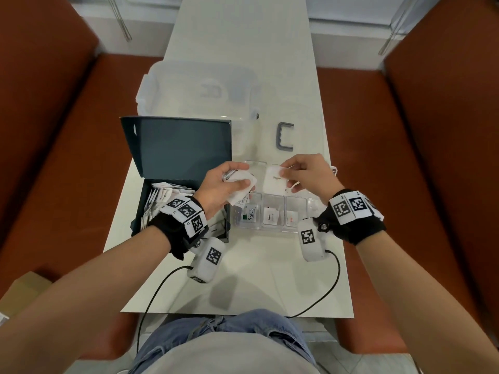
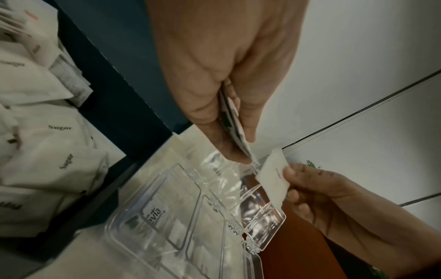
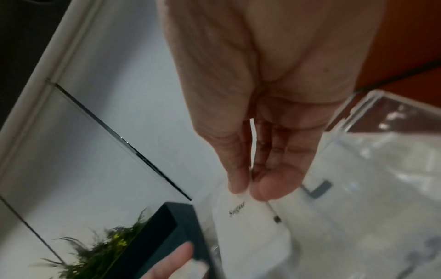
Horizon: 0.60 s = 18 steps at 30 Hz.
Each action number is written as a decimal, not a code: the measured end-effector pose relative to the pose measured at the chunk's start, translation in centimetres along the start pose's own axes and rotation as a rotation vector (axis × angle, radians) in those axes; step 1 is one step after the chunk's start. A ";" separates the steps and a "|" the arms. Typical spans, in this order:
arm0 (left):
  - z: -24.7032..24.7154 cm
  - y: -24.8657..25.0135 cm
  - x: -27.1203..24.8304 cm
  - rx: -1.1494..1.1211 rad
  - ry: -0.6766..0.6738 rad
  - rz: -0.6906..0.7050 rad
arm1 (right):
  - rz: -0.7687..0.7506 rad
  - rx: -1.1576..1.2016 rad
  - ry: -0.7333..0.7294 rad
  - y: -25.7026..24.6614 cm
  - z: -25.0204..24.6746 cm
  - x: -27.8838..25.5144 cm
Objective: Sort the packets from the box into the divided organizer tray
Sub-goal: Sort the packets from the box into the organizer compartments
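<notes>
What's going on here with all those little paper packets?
A person is sorting condiment packets from a dark box into a clear divided tray. Their left hand holds a small bunch of packets, while the right hand pinches a single sugar packet above the tray's far side. The near compartments already hold a Stevia packet, a pepper packet and one more. Many packets remain in the box.

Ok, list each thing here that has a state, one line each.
dark box: lid open, packets inside
organizer tray: open, partly filled
left hand: holds a stack of packets
right hand: pinches one Sugar packet above the tray
</notes>
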<state>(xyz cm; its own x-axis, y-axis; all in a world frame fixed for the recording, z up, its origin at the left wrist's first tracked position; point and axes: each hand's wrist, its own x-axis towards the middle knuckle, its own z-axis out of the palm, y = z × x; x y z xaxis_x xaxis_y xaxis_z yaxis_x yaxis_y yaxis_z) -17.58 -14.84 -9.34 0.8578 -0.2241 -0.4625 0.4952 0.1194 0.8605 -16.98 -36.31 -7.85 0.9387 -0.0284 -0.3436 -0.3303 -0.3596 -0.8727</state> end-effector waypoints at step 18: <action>4.1 -0.4 0.3 0.083 -0.046 -0.049 | 0.297 -0.728 -0.010 7.1 -4.4 -0.2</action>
<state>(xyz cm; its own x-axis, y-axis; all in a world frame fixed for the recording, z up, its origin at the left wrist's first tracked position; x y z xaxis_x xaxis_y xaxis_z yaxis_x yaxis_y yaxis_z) -18.07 -18.89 -9.02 0.8246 -0.2721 -0.4960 0.5219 0.0274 0.8526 -19.05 -42.98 -12.41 0.8192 -0.2115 -0.5330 -0.4160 -0.8590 -0.2985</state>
